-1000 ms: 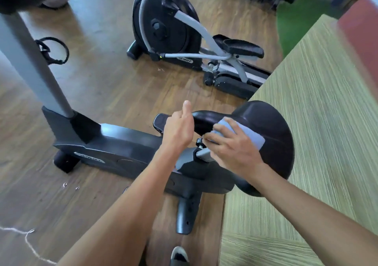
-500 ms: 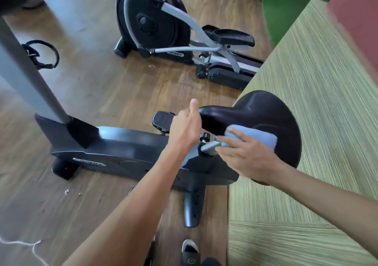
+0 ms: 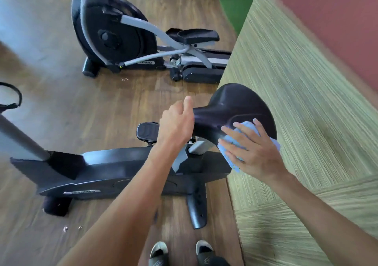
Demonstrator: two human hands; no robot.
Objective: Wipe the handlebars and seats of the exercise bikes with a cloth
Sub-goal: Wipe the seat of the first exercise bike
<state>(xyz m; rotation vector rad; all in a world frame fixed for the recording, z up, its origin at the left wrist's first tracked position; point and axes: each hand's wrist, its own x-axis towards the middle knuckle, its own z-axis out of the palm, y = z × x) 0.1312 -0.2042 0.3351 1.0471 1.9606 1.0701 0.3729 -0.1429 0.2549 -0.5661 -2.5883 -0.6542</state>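
Observation:
The black seat (image 3: 239, 106) of the exercise bike (image 3: 114, 171) stands in the middle of the head view, its nose pointing left. My left hand (image 3: 177, 122) grips the seat's nose, fingers curled round it. With spread fingers, my right hand (image 3: 253, 149) presses a light blue cloth (image 3: 231, 149) against the near side of the seat's wide rear. The cloth bunches under my palm and hangs a little below the seat edge. The bike's handlebars are out of view; only its grey post (image 3: 18, 141) shows at the left.
A striped wooden counter (image 3: 306, 102) runs along the right, close behind the seat. An elliptical trainer (image 3: 126, 40) stands further back on the wooden floor. A pedal (image 3: 147, 131) sticks out below my left hand. My shoes (image 3: 180, 253) are at the bottom edge.
My right hand has slid the cloth from the top middle of the seat down to its near rear side. My left hand keeps its grip on the nose. The view has shifted nearer.

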